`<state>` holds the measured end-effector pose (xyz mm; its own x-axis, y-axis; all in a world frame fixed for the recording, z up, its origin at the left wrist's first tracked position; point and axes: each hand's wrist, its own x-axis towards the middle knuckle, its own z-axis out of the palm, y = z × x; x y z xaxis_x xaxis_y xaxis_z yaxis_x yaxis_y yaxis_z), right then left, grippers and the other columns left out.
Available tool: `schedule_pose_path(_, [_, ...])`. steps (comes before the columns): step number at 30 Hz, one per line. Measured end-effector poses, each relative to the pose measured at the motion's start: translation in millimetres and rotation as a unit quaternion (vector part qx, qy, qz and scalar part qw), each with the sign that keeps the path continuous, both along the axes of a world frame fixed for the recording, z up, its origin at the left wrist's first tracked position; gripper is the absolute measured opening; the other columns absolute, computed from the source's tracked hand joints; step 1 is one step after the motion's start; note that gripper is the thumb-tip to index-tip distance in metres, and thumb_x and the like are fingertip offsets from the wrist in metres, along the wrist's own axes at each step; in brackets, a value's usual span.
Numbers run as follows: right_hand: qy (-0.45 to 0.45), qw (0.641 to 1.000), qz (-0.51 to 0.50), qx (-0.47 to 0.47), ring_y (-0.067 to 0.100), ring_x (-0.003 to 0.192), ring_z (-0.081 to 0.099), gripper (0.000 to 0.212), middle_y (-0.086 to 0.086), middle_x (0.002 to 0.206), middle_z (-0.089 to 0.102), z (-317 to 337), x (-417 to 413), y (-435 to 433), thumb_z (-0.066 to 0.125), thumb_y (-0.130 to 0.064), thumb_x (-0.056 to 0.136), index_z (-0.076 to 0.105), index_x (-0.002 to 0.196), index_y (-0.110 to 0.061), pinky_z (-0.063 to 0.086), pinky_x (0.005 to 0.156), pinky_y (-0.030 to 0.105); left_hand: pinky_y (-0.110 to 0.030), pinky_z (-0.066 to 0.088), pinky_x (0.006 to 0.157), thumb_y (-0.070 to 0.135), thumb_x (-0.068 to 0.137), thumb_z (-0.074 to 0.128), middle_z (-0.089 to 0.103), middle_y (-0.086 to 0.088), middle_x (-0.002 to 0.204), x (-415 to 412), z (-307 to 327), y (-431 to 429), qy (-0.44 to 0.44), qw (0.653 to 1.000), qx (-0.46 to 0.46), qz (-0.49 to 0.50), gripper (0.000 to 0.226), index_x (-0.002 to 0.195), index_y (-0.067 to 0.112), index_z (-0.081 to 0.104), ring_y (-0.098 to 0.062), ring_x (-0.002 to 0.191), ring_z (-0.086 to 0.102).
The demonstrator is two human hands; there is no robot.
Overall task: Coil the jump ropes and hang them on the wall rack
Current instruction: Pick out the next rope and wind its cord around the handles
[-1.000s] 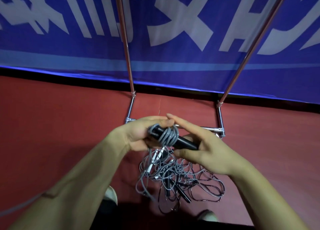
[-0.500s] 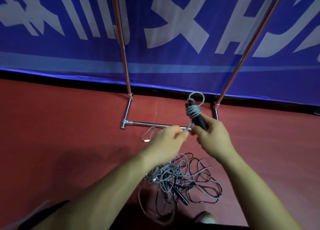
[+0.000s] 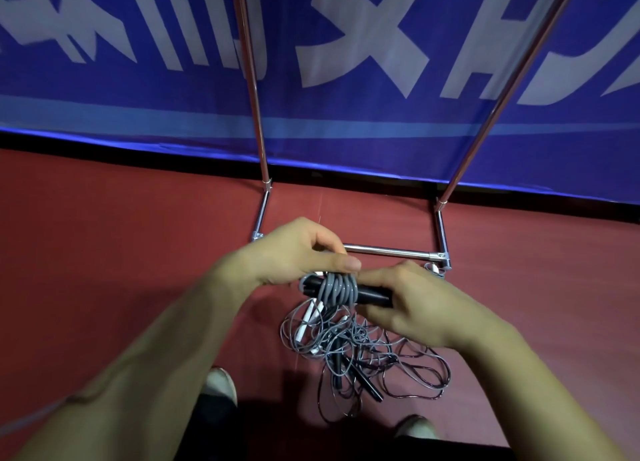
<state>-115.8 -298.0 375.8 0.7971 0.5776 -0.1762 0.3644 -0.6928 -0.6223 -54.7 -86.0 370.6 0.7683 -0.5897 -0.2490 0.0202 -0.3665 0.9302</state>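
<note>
holding black handles (image 3: 372,294), bound with grey cord wraps (image 3: 337,289), just on the near side of rack base bar (image 3: 388,251). left hand (image 3: 294,252) pinching top of wraps, thumb pressed flat; right hand (image 3: 408,308) curled round handle end. probable step: finishing the wrap. best done with turns snug and side by side, tail tucked under last turn before release. loose rope pile (image 3: 356,349) on floor, nearer than the bar. cord tail hidden behind left fingers; rack top cut off, hooks unseen; rope count in pile unreadable.
</note>
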Motion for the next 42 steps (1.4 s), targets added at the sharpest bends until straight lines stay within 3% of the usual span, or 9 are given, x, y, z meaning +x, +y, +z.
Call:
schedule_pose_path(8, [0.193, 0.912, -0.072, 0.356, 0.027, 0.052, 0.032, 0.059, 0.034, 0.067, 0.044, 13, -8, 10, 0.059, 0.019, 0.083, 0.043, 0.124, -0.019, 0.028, 0.048, 0.032, -0.017, 0.046, 0.047, 0.047, 0.062, 0.088, 0.059, 0.006, 0.059, 1, -4, -3, 0.308, 0.927, -0.214, 0.019, 0.031, 0.063, 0.018, 0.075, -0.005, 0.048, 0.054])
schedule_pose_path(13, [0.214, 0.842, -0.141, 0.475, 0.015, 0.044, 0.037, 0.041, 0.021, 0.065, 0.051, 8, 1, 6, 0.058, 0.003, 0.083, 0.048, 0.117, -0.019, 0.029, 0.041, 0.019, -0.010, 0.022, 0.037, 0.039, 0.075, 0.073, 0.039, 0.007, 0.056, -12, -11, -24, 0.410, 0.866, -0.286, 0.029, 0.024, 0.069, 0.017, 0.064, 0.002, 0.038, 0.030])
schedule_pose_path(17, [0.177, 0.854, -0.213, 0.441, 0.018, 0.049, 0.039, 0.035, 0.012, 0.068, 0.054, 0, 12, -9, 0.060, 0.000, 0.094, 0.057, 0.123, -0.018, 0.028, 0.044, 0.023, -0.019, 0.017, 0.040, 0.025, 0.105, 0.042, 0.035, 0.005, 0.058, -16, -8, -48, 0.295, 0.922, -0.214, 0.133, 0.028, 0.083, 0.012, 0.050, -0.005, 0.043, 0.023])
schedule_pose_path(22, [-0.057, 0.923, -0.314, 0.216, 0.008, 0.058, 0.053, 0.044, -0.013, 0.075, 0.063, -32, 24, -18, 0.065, -0.011, 0.095, 0.059, 0.135, -0.028, 0.044, 0.060, 0.022, -0.029, 0.038, 0.056, 0.039, 0.108, 0.036, 0.050, 0.003, 0.069, -29, -15, -56, 0.039, 0.990, 0.102, 0.087, 0.035, 0.084, 0.019, 0.050, -0.016, 0.057, 0.049])
schedule_pose_path(25, [-0.120, 0.959, -0.255, 0.029, 0.021, 0.084, 0.063, 0.033, 0.002, 0.095, 0.068, -49, 26, -17, 0.060, -0.022, 0.094, 0.062, 0.127, -0.026, 0.047, 0.074, 0.031, -0.035, 0.036, 0.072, 0.043, 0.107, 0.036, 0.065, -0.005, 0.095, -36, -12, -54, -0.222, 0.920, 0.323, 0.013, 0.032, 0.098, 0.021, 0.057, -0.029, 0.090, 0.060])
schedule_pose_path(29, [-0.005, 0.987, -0.117, -0.107, 0.032, 0.081, 0.061, 0.013, 0.005, 0.086, 0.069, -46, 15, -9, 0.048, -0.031, 0.093, 0.060, 0.094, -0.027, 0.050, 0.070, 0.044, -0.032, 0.039, 0.077, 0.051, 0.101, 0.047, 0.070, 0.003, 0.101, -25, -10, -40, -0.348, 0.883, 0.313, -0.029, 0.033, 0.098, 0.024, 0.065, -0.021, 0.099, 0.063])
schedule_pose_path(35, [0.057, 0.993, -0.032, -0.096, 0.019, 0.060, 0.047, 0.018, 0.004, 0.063, 0.050, 0, 4, -5, 0.059, -0.028, 0.078, 0.047, 0.066, -0.030, 0.043, 0.059, 0.035, -0.032, 0.052, 0.066, 0.050, 0.083, 0.075, 0.069, 0.008, 0.071, -7, -15, -17, -0.153, 0.983, 0.097, -0.041, 0.026, 0.081, 0.024, 0.075, -0.007, 0.064, 0.060])
schedule_pose_path(38, [0.116, 0.990, -0.039, 0.076, 0.012, 0.054, 0.040, 0.010, 0.012, 0.061, 0.050, 13, -3, -3, 0.063, -0.019, 0.071, 0.056, 0.067, -0.015, 0.035, 0.052, 0.031, -0.025, 0.046, 0.060, 0.044, 0.073, 0.081, 0.067, 0.011, 0.061, 0, -4, -10, 0.014, 0.998, -0.019, -0.056, 0.016, 0.069, 0.029, 0.077, -0.004, 0.057, 0.055])
schedule_pose_path(42, [0.195, 0.917, -0.084, 0.337, 0.014, 0.052, 0.040, 0.013, 0.029, 0.065, 0.051, 12, -3, 1, 0.062, 0.001, 0.072, 0.054, 0.080, -0.005, 0.033, 0.048, 0.025, -0.015, 0.048, 0.051, 0.053, 0.048, 0.094, 0.064, 0.004, 0.061, 1, -5, -10, 0.234, 0.955, -0.179, -0.028, 0.044, 0.064, 0.017, 0.074, -0.003, 0.050, 0.057])
